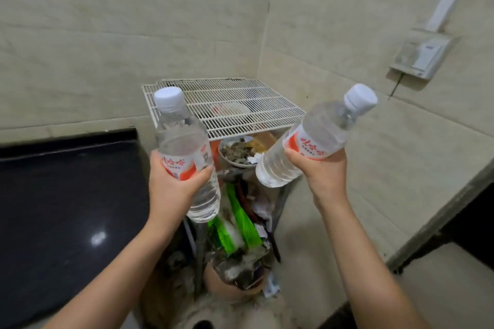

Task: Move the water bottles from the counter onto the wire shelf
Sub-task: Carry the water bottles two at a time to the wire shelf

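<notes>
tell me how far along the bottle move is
Done: both bottles are off the counter. In hand: the left hand grips one bottle, the right hand grips the other, both held in front of the wire shelf. Left: setting both on the shelf, which holds no bottle yet.

Two water bottles — one wire shelf.

wire shelf top bare (walls behind)

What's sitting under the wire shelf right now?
Under the wire shelf: a bowl of scraps, a brown box corner and something pale showing through the grid. Both bottles cover the rest.
</notes>
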Demonstrator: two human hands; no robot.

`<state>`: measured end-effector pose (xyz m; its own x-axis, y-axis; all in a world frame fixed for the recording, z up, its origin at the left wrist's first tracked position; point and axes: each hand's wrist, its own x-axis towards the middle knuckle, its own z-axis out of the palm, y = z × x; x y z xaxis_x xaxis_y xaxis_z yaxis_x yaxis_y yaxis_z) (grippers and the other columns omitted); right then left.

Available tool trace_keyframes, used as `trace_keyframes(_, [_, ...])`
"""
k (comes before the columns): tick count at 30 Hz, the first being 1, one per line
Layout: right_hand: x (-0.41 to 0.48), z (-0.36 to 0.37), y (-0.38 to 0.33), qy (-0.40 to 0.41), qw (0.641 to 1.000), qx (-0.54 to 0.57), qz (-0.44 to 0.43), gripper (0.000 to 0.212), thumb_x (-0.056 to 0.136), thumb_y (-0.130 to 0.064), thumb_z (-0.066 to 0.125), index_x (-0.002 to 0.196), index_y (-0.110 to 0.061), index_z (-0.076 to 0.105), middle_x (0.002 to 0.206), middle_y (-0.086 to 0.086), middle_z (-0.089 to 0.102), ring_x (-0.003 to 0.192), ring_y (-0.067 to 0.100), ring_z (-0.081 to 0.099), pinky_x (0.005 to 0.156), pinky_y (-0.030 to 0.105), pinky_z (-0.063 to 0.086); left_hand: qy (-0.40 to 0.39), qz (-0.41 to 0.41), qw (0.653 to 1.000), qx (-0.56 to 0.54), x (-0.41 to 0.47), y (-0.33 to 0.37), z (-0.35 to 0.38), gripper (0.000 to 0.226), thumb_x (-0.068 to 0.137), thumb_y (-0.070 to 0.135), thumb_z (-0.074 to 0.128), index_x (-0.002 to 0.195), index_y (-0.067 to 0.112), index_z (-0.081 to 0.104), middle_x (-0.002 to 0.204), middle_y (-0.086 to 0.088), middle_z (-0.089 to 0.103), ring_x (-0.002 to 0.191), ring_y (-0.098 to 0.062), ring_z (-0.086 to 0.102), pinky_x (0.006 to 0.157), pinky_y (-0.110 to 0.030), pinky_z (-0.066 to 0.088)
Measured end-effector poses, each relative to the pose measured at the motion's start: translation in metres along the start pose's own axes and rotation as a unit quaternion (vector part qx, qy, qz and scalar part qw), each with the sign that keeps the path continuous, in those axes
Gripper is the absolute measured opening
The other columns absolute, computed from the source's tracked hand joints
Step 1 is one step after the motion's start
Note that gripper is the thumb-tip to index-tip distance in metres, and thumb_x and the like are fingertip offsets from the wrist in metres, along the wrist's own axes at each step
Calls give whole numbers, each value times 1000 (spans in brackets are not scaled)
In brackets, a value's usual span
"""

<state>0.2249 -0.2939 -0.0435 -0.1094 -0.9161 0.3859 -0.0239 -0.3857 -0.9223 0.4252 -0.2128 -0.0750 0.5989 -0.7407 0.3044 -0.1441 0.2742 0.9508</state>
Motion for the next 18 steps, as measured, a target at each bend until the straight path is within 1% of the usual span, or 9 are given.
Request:
trace_keyframes(2, [33,8,0,-24,1000,-3,-15,40,54,1,84,84,-18,64,72,-12,70,71,2,66,67,19,53,19,6,999,-38,23,0,7,59,60,10,80,103,28,44,99,10,59,92,-7,60,80,-28,49])
trace_keyframes(4, [67,19,-1,-23,999,2,-23,41,59,4,81,84,-21,61,80,-10,68,70,-1,65,66,17,53,25,17,997,-68,51,2,19,58,61,7,79,104,28,46,102,6,61,96,-11,62,82,-30,51])
trace_keyframes(6, [101,34,2,3,1000,18,-15,42,60,0,81,90,-19,60,85,-7,66,72,-2,65,66,16,54,20,24,995,-93,85,5,35,59,66,2,75,115,16,46,108,-2,63,100,-15,64,85,-33,52])
trace_keyframes(8, [138,52,9,30,999,32,9,49,59,-7,83,103,-12,59,93,0,68,81,8,66,70,22,55,19,20,994,-108,120,6,51,63,69,3,72,123,9,42,116,-6,61,102,-14,63,87,-34,52])
trace_keyframes(10, [174,68,20,40,998,45,22,57,59,-8,83,110,-6,58,98,7,68,85,17,66,68,22,54,22,19,993,-114,154,-1,63,66,69,10,74,126,12,40,119,-5,60,104,-17,62,89,-39,52])
trace_keyframes(12, [204,81,33,48,998,36,22,59,58,-8,83,111,-4,56,100,9,67,85,19,66,66,21,54,25,8,994,-109,184,-11,71,68,67,18,76,126,17,41,119,-4,60,104,-19,62,89,-45,52])
trace_keyframes(16, [250,100,63,60,998,16,29,64,56,-10,85,113,-7,53,104,9,65,90,21,64,79,32,53,45,-6,993,-106,231,-28,78,70,63,21,77,124,19,42,116,-3,62,102,-20,64,89,-48,51])
trace_keyframes(18, [273,107,76,55,998,1,45,65,56,-10,84,113,-6,53,104,9,65,91,22,63,80,33,52,53,-19,993,-108,250,-34,80,69,64,20,76,124,17,43,116,-5,62,102,-21,64,89,-48,52])
